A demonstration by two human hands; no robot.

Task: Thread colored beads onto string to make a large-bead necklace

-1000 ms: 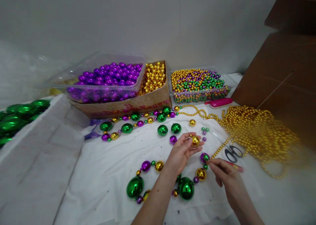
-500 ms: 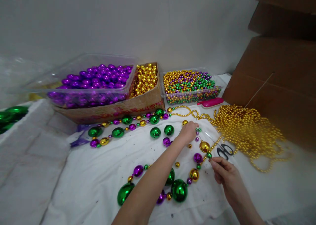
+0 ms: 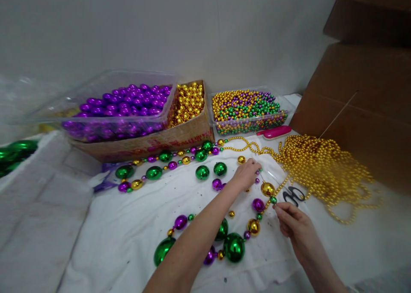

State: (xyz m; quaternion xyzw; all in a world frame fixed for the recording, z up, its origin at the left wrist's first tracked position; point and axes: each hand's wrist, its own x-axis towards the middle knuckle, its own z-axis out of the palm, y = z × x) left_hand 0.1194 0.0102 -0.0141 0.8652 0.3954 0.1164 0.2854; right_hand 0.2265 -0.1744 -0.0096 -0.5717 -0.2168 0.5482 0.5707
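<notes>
My right hand pinches the lower end of a thin, wire-like strand. A green bead and a larger gold bead sit on it, just beyond the fingertips. My left hand reaches in from the lower left, fingers closed together at the strand's upper end beside a small purple bead. What those fingers hold is hidden. Below lies a strung garland of purple, gold and green beads, with a big green bead; my left forearm covers part of it. Loose green beads rest left of the hand.
Behind stand a clear tub of purple beads, a carton of gold beads and a tub of small mixed beads. A finished-looking garland, pink-handled tool, gold bead chains and black-handled scissors lie around.
My left hand has shifted slightly right and down over the small beads, now covering more of them. The right hand stays nearly in place, still pinching. The view has moved slightly.
</notes>
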